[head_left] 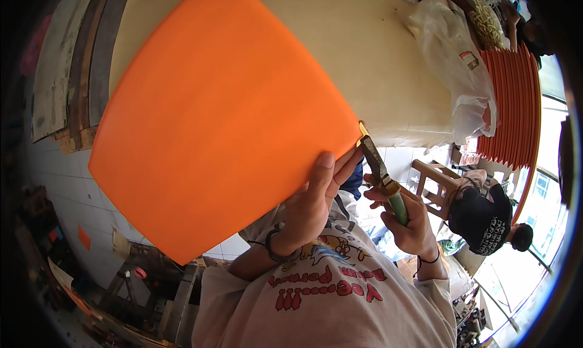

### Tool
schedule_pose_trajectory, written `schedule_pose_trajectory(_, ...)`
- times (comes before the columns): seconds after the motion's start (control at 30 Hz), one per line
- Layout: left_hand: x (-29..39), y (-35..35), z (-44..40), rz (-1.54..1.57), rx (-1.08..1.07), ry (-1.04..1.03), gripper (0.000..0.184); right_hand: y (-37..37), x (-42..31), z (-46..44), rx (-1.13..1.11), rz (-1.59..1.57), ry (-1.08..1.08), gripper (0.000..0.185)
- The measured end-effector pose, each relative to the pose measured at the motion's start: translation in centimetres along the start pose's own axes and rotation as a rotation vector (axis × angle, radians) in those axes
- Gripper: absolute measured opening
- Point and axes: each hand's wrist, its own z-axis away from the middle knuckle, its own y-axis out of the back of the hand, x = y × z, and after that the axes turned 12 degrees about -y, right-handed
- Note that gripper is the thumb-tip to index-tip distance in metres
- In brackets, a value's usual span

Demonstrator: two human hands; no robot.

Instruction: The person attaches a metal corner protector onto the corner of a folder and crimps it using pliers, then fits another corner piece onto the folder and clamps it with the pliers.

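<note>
Orange and smooth, the broad sheet [225, 117] spread before the person, partly over the pale desk [395, 62], its lower corners beyond the desk's edge. The left hand [308, 211] pinched it near one corner, thumb on the face and fingers behind. The right hand [414, 225] was wrapped around the green handle [398, 208] of a metal tool [378, 164], whose tip stood at that corner beside a small yellow piece [362, 130]; whether metal met sheet could not be told. Because a single off-centre pinch steadied so wide a sheet, it might well have swung or flexed, dragging the corner out of line. A slipping tool could have nicked the edge, or the left fingers just beside it.
</note>
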Motion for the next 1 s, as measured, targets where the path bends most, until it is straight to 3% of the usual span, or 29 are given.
schedule_pose_trajectory(0.7,0.3,-0.5,0.0,-0.001,0.058,0.014,0.047,0.9,-1.1,0.0,-0.091,0.017,-0.039,0.066)
schedule_pose_trajectory(0.8,0.2,-0.5,0.0,-0.004,0.042,0.002,0.047,0.8,-1.2,-0.1,-0.101,-0.075,-0.152,0.066)
schedule_pose_trajectory(1.0,0.5,-1.2,-0.3,-0.046,0.020,-0.034,0.048,1.8,0.0,-0.3,-0.321,-0.446,-0.136,0.064)
